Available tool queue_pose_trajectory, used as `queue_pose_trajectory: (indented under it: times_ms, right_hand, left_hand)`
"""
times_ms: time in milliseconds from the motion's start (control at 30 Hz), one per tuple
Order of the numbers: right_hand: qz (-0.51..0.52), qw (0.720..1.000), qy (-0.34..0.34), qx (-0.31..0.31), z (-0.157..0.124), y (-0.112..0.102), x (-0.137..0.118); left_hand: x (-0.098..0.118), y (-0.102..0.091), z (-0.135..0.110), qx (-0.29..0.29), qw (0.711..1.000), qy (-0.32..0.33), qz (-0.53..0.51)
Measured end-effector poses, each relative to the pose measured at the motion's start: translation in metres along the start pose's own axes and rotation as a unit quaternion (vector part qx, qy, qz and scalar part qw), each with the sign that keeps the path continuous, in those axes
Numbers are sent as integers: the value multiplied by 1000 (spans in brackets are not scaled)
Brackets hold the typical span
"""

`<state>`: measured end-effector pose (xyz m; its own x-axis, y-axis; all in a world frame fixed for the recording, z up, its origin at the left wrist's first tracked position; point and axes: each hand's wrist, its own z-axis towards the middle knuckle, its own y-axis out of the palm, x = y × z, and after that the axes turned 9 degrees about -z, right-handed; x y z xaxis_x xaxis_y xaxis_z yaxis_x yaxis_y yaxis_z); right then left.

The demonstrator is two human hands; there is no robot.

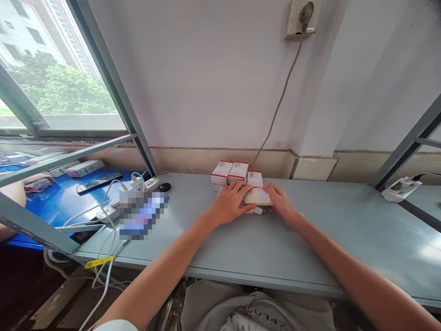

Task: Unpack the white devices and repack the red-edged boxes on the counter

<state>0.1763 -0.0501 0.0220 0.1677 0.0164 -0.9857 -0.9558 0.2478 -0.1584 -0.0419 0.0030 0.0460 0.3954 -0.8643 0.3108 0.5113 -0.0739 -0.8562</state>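
Both my hands meet at the far middle of a grey table (310, 239). My left hand (230, 202) lies with its fingers spread over a flat beige box (259, 196), touching its left end. My right hand (281, 202) grips the box's right end with curled fingers. Just behind stand three small white boxes with red bands (237, 171), side by side against the wall. A small white piece (257, 210) peeks out under the beige box.
A power strip with white chargers and cables (138, 186) and a small black round object (164, 186) lie at the table's left. A blue table (65, 197) with boxes stands further left, where another person's arm (10, 193) shows. A cable hangs from a wall socket (300, 18). A white item (401, 187) lies at the far right.
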Motion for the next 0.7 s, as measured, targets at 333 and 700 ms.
queue_pose_trajectory:
  times_ms: [333, 700]
  right_hand:
    - [-9, 1000, 9, -1, 0, 0, 2]
    - [-22, 1000, 14, 1, -3, 1, -3]
  left_hand:
    - [3, -1, 0, -8, 1000, 0, 9]
    - [2, 0, -1, -10, 1000, -2, 20]
